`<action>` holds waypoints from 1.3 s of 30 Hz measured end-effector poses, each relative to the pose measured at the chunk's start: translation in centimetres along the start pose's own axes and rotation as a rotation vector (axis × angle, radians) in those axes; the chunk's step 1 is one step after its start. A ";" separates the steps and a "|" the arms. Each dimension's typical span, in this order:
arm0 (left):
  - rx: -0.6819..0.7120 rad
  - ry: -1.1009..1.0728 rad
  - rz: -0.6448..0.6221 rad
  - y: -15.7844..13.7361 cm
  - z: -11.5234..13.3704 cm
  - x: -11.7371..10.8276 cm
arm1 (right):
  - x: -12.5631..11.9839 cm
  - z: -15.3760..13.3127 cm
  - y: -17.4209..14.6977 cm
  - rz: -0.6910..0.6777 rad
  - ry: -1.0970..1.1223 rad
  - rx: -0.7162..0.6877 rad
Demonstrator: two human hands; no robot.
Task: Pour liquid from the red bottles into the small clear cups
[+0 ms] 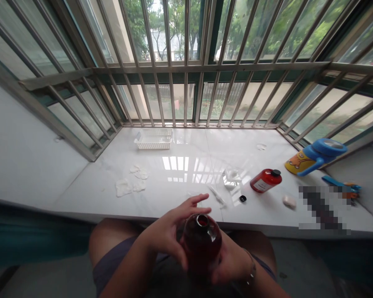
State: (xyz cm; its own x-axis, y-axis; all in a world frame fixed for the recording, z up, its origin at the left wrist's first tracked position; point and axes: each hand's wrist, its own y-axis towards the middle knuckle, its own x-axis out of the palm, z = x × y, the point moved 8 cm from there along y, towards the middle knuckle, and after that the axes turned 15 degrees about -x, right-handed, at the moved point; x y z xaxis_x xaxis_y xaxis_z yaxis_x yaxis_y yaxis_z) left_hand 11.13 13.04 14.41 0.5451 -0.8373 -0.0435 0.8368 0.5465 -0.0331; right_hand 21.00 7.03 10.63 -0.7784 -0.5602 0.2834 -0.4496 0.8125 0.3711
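Observation:
A dark red, glossy bottle (202,246) stands close to me, its round mouth uncapped and facing up. My left hand (170,227) cups its left side, thumb against the near side and two fingers stretched along the far side. At the lower right, my right hand (234,260) is closed around the bottle's body, with most of its fingers hidden. A small black cap (243,198) lies on the white counter (96,198) beyond the bottle. Near it stand a clear glass block-like container (231,178) and another red bottle (263,182) with a black cap and a white label.
A white perforated basket (154,140) sits at the back left. Crumpled tissues (132,182) lie left of centre, a twisted white strip (216,196) in the middle. At the right are a pale lump (289,202), a blue-and-yellow flask (315,156) and keys (349,190). Window bars close off the back.

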 end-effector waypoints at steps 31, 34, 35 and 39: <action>-0.361 0.232 0.502 0.0 -5.2 -3.5 | -12.4 -1.8 -6.6 0.449 -1.227 -0.047; -0.439 0.308 0.521 -0.6 -5.1 -3.5 | -11.9 -2.2 -6.0 0.376 -1.272 -0.099; -0.447 0.325 0.512 -0.7 -5.1 -3.4 | -11.6 -2.4 -5.7 0.355 -1.288 -0.124; -0.424 0.319 0.496 -0.8 -5.0 -2.8 | -10.6 -3.5 -4.9 0.272 -1.351 -0.214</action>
State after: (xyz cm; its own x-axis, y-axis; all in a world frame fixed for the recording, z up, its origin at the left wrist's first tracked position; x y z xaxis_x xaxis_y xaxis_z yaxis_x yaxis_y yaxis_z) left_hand 8.64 15.05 9.58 0.7592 -0.4785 -0.4411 0.3678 0.8747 -0.3157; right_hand 33.01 8.40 8.86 -0.7001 0.2968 -0.6494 -0.2381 0.7604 0.6042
